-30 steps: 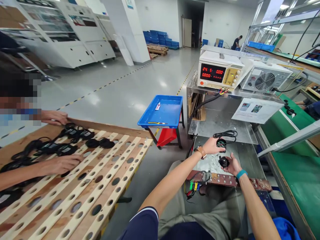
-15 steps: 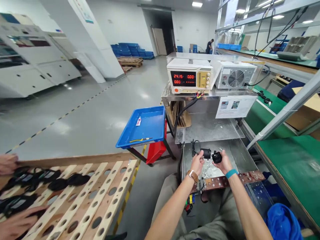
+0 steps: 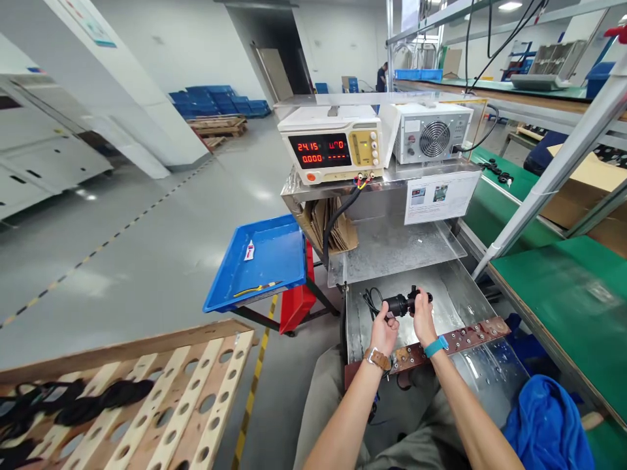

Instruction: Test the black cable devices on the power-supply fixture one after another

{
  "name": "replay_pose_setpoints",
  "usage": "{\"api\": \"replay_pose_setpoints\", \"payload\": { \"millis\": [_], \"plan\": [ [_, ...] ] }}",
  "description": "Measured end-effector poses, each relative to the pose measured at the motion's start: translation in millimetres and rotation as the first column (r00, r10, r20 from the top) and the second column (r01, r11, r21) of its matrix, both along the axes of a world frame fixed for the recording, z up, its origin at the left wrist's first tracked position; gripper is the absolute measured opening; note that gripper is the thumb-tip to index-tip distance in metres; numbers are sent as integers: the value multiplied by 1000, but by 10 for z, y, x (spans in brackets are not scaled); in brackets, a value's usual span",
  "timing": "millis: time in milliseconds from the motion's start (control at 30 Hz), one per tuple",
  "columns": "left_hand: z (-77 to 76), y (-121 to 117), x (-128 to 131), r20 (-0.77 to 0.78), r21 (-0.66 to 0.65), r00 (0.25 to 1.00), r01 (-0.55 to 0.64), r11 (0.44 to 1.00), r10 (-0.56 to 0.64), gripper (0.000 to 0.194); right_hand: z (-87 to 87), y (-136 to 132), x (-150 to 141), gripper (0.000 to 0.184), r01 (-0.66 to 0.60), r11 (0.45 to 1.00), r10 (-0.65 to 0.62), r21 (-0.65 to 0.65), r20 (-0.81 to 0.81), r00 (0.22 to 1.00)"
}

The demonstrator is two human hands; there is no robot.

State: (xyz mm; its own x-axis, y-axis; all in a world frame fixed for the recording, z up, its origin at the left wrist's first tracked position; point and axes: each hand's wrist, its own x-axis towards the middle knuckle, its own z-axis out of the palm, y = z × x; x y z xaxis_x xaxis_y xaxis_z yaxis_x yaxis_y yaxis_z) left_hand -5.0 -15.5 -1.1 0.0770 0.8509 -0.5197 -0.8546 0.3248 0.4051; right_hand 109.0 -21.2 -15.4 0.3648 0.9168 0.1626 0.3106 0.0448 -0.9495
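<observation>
The left hand (image 3: 386,331) grasps a black cylindrical housing (image 3: 393,305), the right hand (image 3: 424,318) a black knobbed fitting (image 3: 414,296). They meet end to end above a silvery metal worktop (image 3: 455,297); joining seems under way, its completion unclear. Beyond, a blue plastic tray (image 3: 221,282) holds a white-and-red tube (image 3: 249,250) and yellow-handled tool (image 3: 255,289); a slatted wooden crate (image 3: 147,346) holds black parts (image 3: 81,410).

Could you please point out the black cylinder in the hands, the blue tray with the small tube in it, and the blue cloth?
Black cylinder (image 3: 396,305): head view, middle of its body.
Blue tray (image 3: 275,253): head view, bare part of its floor.
Blue cloth (image 3: 547,424): head view, middle of its crumpled folds.
</observation>
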Motion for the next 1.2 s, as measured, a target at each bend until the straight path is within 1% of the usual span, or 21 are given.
{"api": "replay_pose_setpoints", "payload": {
  "millis": [100, 167, 267, 300, 367, 500, 567, 667, 733, 867, 1000, 1100, 1200],
  "plan": [
    [13, -32, 53, -98, 52, 994, -52, 997, 56, 41, 140, -85, -88, 67, 18, 997, -13, -73, 66, 998],
    [41, -66, 96, -190, 111, 976, -84, 990, 104, 44, 213, -147, -169, 67, -13, 999, 19, -48, 127, 992],
    [97, -121, 150, -266, 176, 958, -56, 983, 102, 47, 273, -226, -270, 65, -57, 998, 56, 4, 189, 980],
    [116, -135, 160, -270, 182, 959, -43, 982, 92, 48, 282, -245, -285, 64, -69, 997, 64, 18, 198, 978],
    [147, -149, 163, -254, 177, 962, -56, 983, 101, 49, 291, -270, -276, 62, -107, 994, 98, 30, 217, 971],
    [168, -127, 121, -148, 144, 973, -158, 977, 180, 50, 316, -285, -164, 57, -247, 969, 232, 15, 296, 926],
    [155, -107, 91, -88, 123, 975, -191, 974, 203, 49, 339, -281, -111, 58, -282, 959, 256, 40, 312, 915],
    [128, -91, 57, -48, 102, 976, -207, 973, 213, 47, 363, -240, -58, 64, -267, 959, 231, 100, 274, 934],
    [123, -98, 45, -49, 104, 975, -213, 972, 219, 46, 357, -186, -29, 66, -249, 963, 223, 100, 215, 951],
    [157, -143, 46, -117, 172, 966, -210, 962, 232, 46, 322, -83, 10, 59, -224, 972, 215, 66, 130, 968],
    [196, -196, 53, -223, 226, 950, -168, 960, 219, 48, 372, -84, -27, 54, -199, 978, 189, 62, 135, 973],
    [211, -230, 40, -282, 257, 936, -135, 957, 208, 51, 426, -119, -86, 51, -186, 979, 171, 83, 165, 971],
    [224, -253, 15, -326, 310, 921, -111, 944, 215, 55, 406, -143, -143, 47, -176, 979, 153, 99, 205, 967]
  ]
}}
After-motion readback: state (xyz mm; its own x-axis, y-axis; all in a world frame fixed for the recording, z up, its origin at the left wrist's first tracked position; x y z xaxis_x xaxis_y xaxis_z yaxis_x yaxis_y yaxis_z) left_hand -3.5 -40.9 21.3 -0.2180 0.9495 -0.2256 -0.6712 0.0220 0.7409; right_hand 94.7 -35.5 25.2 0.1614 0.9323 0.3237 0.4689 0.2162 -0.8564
